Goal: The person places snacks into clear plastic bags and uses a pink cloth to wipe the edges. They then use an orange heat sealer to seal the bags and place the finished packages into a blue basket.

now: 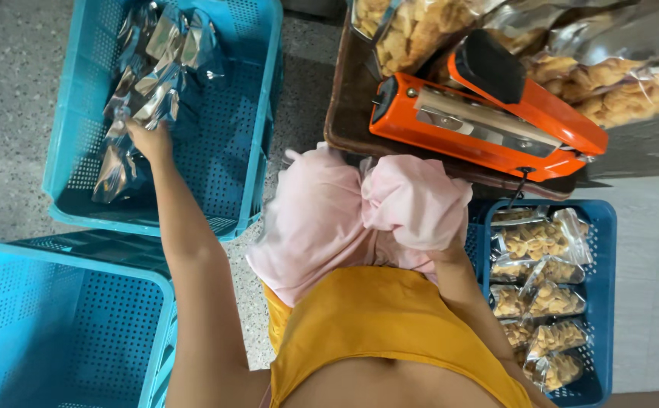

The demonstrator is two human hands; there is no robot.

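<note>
View from above onto a speckled grey stone floor [12,113]. The left hand [150,140] reaches into a blue plastic crate [258,113] on the floor, fingers closed around the edge of a clear empty bag [129,121] in a loose pile there. A second, empty blue crate [65,317] sits nearer. Ahead, a dark tray [344,113] carries an orange heat sealer [488,121], with large bags of snacks [609,75] behind. A third crate [601,227] on the right holds sealed snack packets [541,242]. The right hand is hidden under pink cloth [413,200]; its fingers cannot be made out.
</note>
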